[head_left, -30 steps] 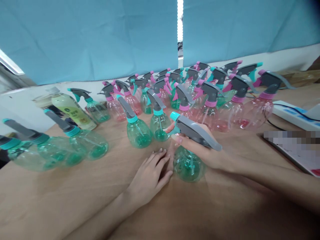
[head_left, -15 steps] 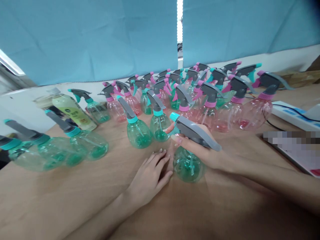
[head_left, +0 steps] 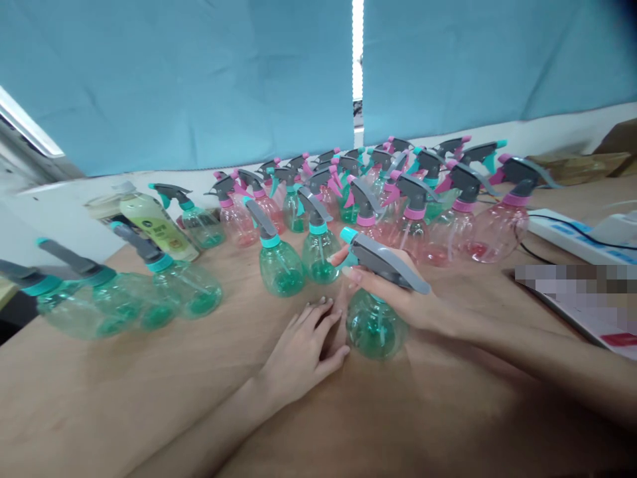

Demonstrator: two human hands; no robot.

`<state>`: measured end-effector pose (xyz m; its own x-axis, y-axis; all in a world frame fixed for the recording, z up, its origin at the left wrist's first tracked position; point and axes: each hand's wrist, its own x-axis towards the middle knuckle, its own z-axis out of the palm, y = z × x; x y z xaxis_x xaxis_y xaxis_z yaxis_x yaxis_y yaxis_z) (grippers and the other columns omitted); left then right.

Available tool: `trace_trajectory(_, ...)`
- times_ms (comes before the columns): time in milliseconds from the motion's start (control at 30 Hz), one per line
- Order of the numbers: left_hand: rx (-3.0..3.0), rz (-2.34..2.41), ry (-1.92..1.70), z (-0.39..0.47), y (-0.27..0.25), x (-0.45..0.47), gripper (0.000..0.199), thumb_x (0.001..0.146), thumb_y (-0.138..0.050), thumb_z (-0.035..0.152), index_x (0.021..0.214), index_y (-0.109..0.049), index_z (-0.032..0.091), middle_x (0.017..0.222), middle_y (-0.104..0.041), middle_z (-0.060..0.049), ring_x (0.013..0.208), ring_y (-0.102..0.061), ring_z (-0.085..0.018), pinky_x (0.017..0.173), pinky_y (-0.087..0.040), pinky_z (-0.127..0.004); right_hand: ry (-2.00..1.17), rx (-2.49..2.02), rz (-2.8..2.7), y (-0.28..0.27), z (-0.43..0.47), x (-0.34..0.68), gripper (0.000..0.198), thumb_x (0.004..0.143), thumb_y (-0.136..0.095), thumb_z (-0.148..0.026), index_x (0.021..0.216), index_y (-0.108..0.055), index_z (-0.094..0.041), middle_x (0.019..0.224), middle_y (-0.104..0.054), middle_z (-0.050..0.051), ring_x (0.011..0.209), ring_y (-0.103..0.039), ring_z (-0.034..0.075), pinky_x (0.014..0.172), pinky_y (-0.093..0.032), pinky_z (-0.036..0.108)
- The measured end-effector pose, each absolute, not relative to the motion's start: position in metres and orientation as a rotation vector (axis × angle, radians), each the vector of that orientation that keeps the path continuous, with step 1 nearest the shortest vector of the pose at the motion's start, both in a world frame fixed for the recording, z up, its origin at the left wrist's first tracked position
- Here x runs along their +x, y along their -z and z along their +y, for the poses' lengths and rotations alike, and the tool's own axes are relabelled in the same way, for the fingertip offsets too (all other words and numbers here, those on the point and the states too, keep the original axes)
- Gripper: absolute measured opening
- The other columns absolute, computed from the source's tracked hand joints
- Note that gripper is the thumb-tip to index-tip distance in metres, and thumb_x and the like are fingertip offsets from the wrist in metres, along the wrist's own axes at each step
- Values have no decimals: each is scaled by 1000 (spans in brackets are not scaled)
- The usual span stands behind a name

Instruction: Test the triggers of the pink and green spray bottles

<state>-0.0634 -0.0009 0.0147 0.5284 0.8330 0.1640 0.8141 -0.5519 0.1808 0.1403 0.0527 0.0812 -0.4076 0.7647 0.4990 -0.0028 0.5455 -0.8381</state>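
Note:
My right hand (head_left: pixel 408 295) is wrapped round the neck of a green spray bottle (head_left: pixel 377 328) with a grey trigger head. The bottle stands upright on the wooden table (head_left: pixel 308 431), its turquoise nozzle pointing left and away from me. Some fingers lie by the trigger, which is partly hidden. My left hand (head_left: pixel 301 352) rests on the table just left of that bottle, fingers stretched out and holding nothing. Beyond my left fingertips stand two more green spray bottles (head_left: pixel 282 267) with turquoise collars.
Several green bottles (head_left: pixel 202 289) stand at the left, near a pale green labelled bottle (head_left: pixel 159 222). Across the back is a crowd of spray bottles, many of them pink (head_left: pixel 497 229). A power strip (head_left: pixel 572 232) and a partly blurred flat device (head_left: pixel 572 312) lie at the right.
The view has shifted slightly, so the bottles on the left appear farther right. Both hands keep nearly the same pose, with my right hand still round the green bottle.

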Motion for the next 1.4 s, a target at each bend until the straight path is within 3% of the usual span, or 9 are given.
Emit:
trace_trajectory(167,2663,1463,-374,-3,-15,-62,47,91,-58,40,131,-49,15,140,-49,-16,129,-45,-33,104,-39,-51,-938,-570,-1836,-78,56,137,12,91,-56,-33,89,-60,-22,81,-59,-1,71,-53,13,66,-43,27)
trace_trajectory(367,2657,1475,-377,-4,-18,-59,46,89,-62,37,128,-52,15,137,-51,-16,126,-48,-33,103,-41,-49,-845,-603,-1875,-84,52,134,30,90,-57,-36,68,-43,-21,65,-34,-6,58,-30,10,53,-28,26)
trace_trajectory(533,2666,1473,-434,-4,-16,-59,40,91,-59,35,126,-52,15,135,-54,-15,125,-49,-32,103,-41,-49,-785,-608,-1877,-88,46,132,32,91,-54,-30,66,-37,-22,64,-31,-6,56,-27,10,52,-26,26)
trace_trajectory(667,2669,1463,-465,-4,-15,-60,34,93,-56,30,125,-53,16,133,-55,-14,125,-50,-30,102,-42,-48,-771,-651,-1859,-83,46,131,29,90,-57,-37,68,-45,-22,64,-40,-5,57,-36,11,55,-33,27)
trace_trajectory(867,2663,1453,-493,-4,-15,-61,27,94,-52,20,121,-55,16,130,-57,-13,123,-52,-28,101,-43,-46,-995,-643,-1777,-76,49,126,18,89,-58,-41,91,-59,-23,83,-60,-1,73,-57,14,71,-46,30)
trace_trajectory(1400,2635,1466,-528,-3,-16,-59,23,93,-52,18,116,-56,15,127,-58,-13,121,-53,-28,101,-43,-46,-1065,-659,-1709,-78,47,125,18,84,-62,-35,97,-60,-22,86,-64,1,73,-59,15,66,-49,30)
